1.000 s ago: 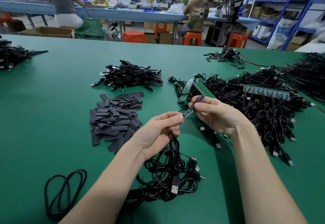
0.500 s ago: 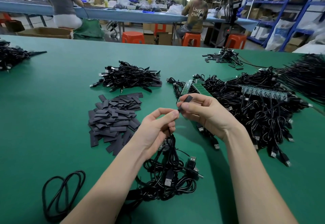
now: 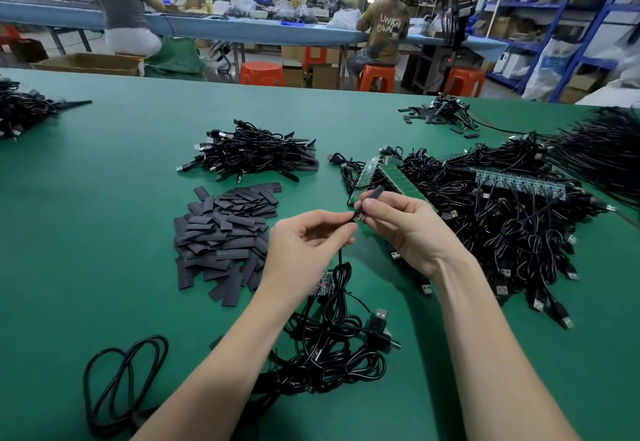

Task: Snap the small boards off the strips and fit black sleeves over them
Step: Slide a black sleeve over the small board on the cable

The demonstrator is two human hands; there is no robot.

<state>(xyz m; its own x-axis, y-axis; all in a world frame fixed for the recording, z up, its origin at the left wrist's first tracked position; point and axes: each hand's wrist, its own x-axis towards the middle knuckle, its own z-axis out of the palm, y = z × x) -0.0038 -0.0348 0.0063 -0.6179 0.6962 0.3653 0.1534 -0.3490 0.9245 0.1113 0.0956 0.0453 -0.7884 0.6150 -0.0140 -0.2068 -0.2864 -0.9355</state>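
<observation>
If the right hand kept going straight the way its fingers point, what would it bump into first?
Probably the left hand: the right hand points left at its fingertips, pinching a black sleeve between them. Beyond lies the sleeve pile, though depth is unclear.

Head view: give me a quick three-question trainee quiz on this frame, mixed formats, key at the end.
1. True or false: the right hand pinches a black sleeve at the tip of the cable that the left hand holds.
2. Where does the pile of loose sleeves lie relative to the left hand? A) to its left B) to its right C) under it
3. Fill in: the green strips lean on the heap of black ____ beyond the right hand.

Key: 1 true; 2 A; 3 cables
</observation>
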